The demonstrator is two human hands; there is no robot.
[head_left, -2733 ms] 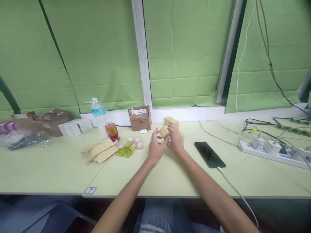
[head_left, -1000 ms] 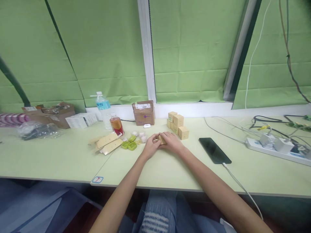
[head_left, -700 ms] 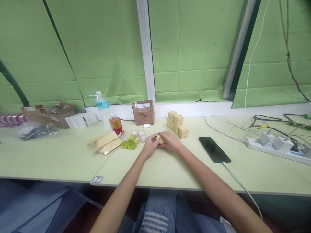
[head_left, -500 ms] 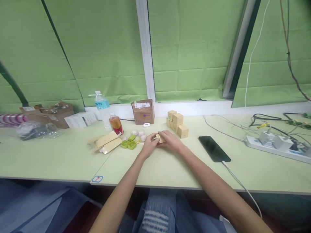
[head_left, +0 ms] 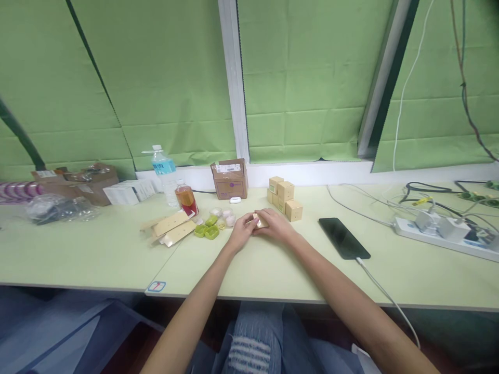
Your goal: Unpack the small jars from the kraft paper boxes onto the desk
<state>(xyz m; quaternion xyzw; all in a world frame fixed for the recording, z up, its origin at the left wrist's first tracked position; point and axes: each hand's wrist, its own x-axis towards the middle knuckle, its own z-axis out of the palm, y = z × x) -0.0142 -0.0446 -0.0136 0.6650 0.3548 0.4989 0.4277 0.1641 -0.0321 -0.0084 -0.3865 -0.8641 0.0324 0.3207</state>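
Both my hands meet low over the pale green table (head_left: pixel 273 270). My left hand (head_left: pixel 240 234) and my right hand (head_left: pixel 277 226) are closed around a small tan cardboard box (head_left: pixel 259 221), of which only a corner shows between the fingers. Just behind my right hand stands a stack of small tan boxes (head_left: pixel 285 200). To the left lie green lidded cases (head_left: pixel 206 231), pale round pieces (head_left: pixel 226 215) and flat tan cardboard blanks (head_left: pixel 171 231).
A black phone (head_left: pixel 343 238) on a white cable lies to the right, with a power strip (head_left: pixel 444 231) and tangled wires beyond. A brown carton (head_left: pixel 230 179), a water bottle (head_left: pixel 163 169), a red-drink bottle (head_left: pixel 186 200) and more boxes (head_left: pixel 128 192) line the back left.
Since 2.7 s ago both hands have come down from in front of the stack to the table with the small box. Over the last second they hardly move.
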